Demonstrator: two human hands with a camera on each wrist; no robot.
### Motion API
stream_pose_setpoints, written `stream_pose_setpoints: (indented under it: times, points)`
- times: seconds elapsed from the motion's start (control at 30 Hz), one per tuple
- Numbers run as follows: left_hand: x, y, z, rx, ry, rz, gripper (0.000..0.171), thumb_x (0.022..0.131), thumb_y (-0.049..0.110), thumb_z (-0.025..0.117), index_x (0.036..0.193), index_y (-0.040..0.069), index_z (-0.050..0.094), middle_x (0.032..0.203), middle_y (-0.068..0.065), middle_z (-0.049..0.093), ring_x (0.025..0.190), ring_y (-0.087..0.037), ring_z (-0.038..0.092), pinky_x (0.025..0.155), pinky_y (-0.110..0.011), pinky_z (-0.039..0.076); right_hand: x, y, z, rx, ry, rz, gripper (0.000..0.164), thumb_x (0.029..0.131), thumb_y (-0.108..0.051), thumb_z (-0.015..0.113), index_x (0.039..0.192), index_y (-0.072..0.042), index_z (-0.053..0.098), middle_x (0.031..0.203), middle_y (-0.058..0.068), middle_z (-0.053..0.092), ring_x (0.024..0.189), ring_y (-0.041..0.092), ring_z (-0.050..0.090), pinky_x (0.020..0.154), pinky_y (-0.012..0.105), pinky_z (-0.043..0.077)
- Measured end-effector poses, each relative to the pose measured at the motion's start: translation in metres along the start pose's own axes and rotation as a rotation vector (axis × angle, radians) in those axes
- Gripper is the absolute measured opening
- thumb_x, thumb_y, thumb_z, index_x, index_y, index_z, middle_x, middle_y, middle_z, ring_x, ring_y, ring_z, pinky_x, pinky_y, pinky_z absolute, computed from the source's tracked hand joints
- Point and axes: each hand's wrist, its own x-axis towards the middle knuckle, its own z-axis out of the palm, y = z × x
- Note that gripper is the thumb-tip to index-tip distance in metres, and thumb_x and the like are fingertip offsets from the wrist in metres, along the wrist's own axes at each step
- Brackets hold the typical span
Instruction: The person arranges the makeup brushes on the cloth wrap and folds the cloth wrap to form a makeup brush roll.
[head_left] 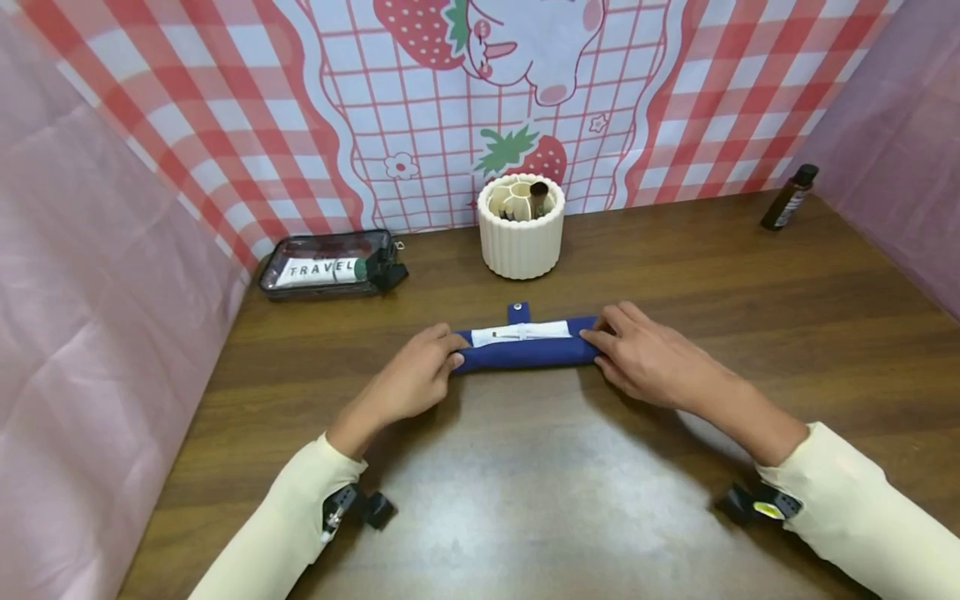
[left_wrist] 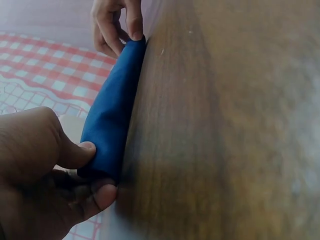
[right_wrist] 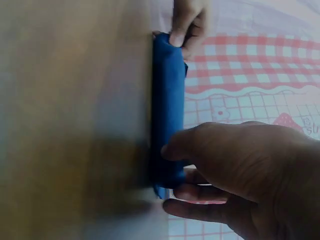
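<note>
A blue fabric roll-up pouch [head_left: 525,354] lies crosswise on the wooden table in the head view, its near part rolled into a tube. Behind the roll a strip of white lining [head_left: 551,329] shows, and a blue tab [head_left: 517,313] with a metal snap sticks out at the back. My left hand [head_left: 416,371] pinches the left end between thumb and fingers. At the right end my right hand [head_left: 648,354] grips the roll, its thumb on the near side. Both wrist views show the blue tube [left_wrist: 112,105] stretched between the two hands.
A cream ribbed holder [head_left: 521,242] with a few makeup brushes stands behind the pouch. At the back left lies a clear case [head_left: 322,287] with a "TRAVEL" tube [head_left: 318,271] in it. A dark bottle [head_left: 789,200] stands at the back right, near the patterned cloth backdrop [head_left: 720,108].
</note>
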Motion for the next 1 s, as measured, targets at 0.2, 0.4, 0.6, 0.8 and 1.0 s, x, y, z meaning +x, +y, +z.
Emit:
stream_pose_setpoints:
  times: [0.2,0.4,0.6,0.8,1.0]
  points:
    - [0.002,-0.005,0.005,-0.172,0.071,-0.089,0.023,0.098,-0.001,0.059,0.118,0.007,0.052,0.092,-0.011,0.064,0.086,-0.022,0.062,0.074,-0.04,0.051,0.004,0.01,-0.003,0.025,-0.069,-0.018,0.039,0.093,-0.021,0.07,0.126,0.001,0.068,0.099,0.011,0.056,0.09,0.022,0.049,0.074,0.036,0.047]
    - [0.004,-0.006,0.004,-0.163,0.096,-0.1,0.024,0.097,-0.001,0.06,0.115,0.012,0.052,0.088,-0.007,0.059,0.075,-0.021,0.055,0.066,-0.037,0.045,0.009,0.018,-0.004,0.089,-0.05,-0.032,0.033,0.095,-0.019,0.068,0.122,0.0,0.065,0.108,0.01,0.065,0.099,0.022,0.059,0.083,0.042,0.053]
    - [0.005,-0.007,0.003,-0.03,0.11,-0.091,0.014,0.101,0.015,0.061,0.114,0.012,0.061,0.107,-0.009,0.06,0.098,-0.027,0.053,0.084,-0.044,0.044,0.015,0.025,-0.002,0.106,-0.015,-0.019,0.025,0.095,-0.014,0.066,0.117,-0.003,0.062,0.109,0.011,0.067,0.099,0.022,0.061,0.083,0.043,0.054]
    - [0.006,-0.005,0.002,0.059,0.011,-0.077,0.024,0.102,0.036,0.058,0.106,0.014,0.065,0.126,-0.014,0.057,0.117,-0.032,0.048,0.098,-0.049,0.04,0.017,0.029,0.002,0.151,-0.038,0.024,0.022,0.095,-0.012,0.065,0.116,-0.005,0.061,0.122,0.017,0.061,0.115,0.029,0.055,0.095,0.049,0.048]
    - [0.01,-0.003,0.002,0.073,-0.006,-0.024,0.022,0.102,0.027,0.06,0.103,0.006,0.067,0.118,-0.013,0.063,0.11,-0.03,0.053,0.098,-0.045,0.041,0.024,0.031,0.001,0.227,-0.113,0.037,0.02,0.095,-0.009,0.063,0.113,-0.004,0.057,0.13,0.022,0.056,0.117,0.033,0.053,0.097,0.052,0.046]
